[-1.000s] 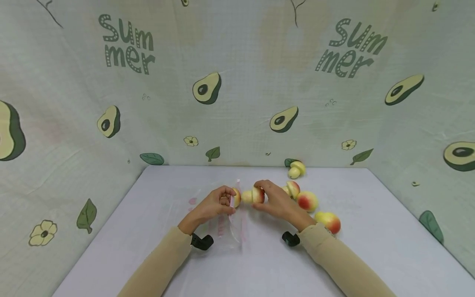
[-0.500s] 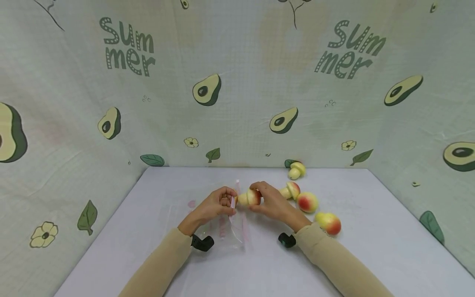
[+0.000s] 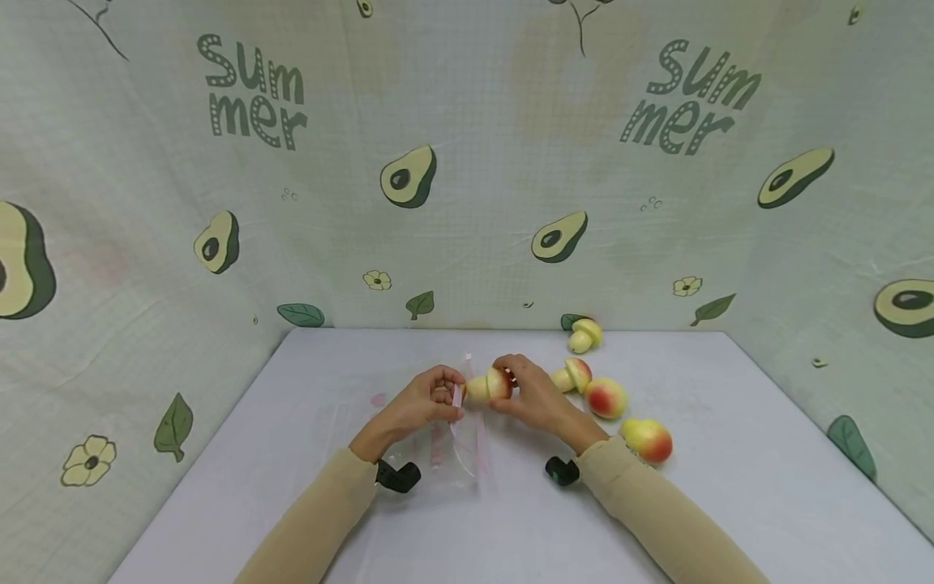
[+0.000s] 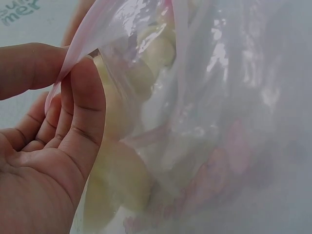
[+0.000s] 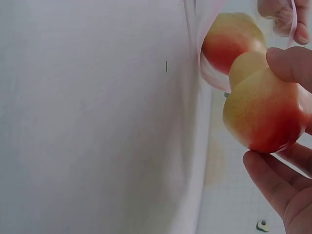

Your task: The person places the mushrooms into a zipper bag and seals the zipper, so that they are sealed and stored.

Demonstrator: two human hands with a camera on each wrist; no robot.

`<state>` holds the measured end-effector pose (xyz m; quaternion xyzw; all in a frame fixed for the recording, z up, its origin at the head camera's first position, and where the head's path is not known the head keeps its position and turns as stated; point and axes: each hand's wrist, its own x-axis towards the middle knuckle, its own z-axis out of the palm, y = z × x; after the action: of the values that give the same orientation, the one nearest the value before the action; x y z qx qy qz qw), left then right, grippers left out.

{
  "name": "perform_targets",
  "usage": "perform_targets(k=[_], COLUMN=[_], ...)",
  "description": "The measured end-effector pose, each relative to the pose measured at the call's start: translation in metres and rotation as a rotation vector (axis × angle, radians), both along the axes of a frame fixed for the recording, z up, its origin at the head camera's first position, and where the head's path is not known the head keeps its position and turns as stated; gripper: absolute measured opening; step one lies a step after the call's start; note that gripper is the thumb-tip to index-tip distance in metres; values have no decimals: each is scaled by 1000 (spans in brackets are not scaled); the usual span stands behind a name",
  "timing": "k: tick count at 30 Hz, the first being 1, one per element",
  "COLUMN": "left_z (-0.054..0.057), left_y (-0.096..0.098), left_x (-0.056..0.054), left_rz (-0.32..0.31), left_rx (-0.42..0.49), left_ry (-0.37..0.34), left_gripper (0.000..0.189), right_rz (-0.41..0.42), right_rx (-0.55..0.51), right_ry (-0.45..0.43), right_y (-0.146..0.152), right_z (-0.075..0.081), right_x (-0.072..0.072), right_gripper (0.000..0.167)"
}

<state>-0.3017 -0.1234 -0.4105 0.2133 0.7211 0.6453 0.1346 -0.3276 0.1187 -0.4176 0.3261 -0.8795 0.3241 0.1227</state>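
My left hand [image 3: 429, 397] pinches the pink-edged mouth of a clear zip bag [image 3: 463, 466], thumb on one side of the film and fingers on the other. In my right hand [image 3: 536, 397] is a toy mushroom [image 5: 268, 114], yellow with a red-blushed cap, gripped by the cap between thumb and fingers. Its stem points left into the bag's mouth. Just inside the mouth, a second yellow-and-red piece [image 5: 231, 41] shows in the right wrist view. Through the film in the left wrist view, pale yellow shapes [image 4: 119, 178] appear blurred.
Right of my right hand lie another mushroom [image 3: 576, 373], a round red-and-yellow piece [image 3: 606, 397] and a pear-shaped one [image 3: 647, 440]. A yellow mushroom [image 3: 586, 334] lies at the table's back edge, before a printed cloth [image 3: 481, 268].
My right hand has brought the mushroom a little left, so its stem sits closer to the bag's mouth. The piece inside the mouth is now mostly hidden in the head view. My left hand stays put.
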Motion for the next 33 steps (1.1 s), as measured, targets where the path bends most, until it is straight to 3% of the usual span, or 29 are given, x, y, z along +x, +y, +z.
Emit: perform_targets(k=[16,33], left_z=[1,0], left_y=[0,0], left_x=[1,0], left_rz=[-46,-59], left_rx=[35,49], left_ry=[-9,-24], left_gripper=[51,50], right_rz=[33,74], right_rx=[25,-29], right_ry=[-10,-169], right_y=[-14,-26], right_z=[-1,-5], right_x=[-1,-7], right_gripper=[53,50])
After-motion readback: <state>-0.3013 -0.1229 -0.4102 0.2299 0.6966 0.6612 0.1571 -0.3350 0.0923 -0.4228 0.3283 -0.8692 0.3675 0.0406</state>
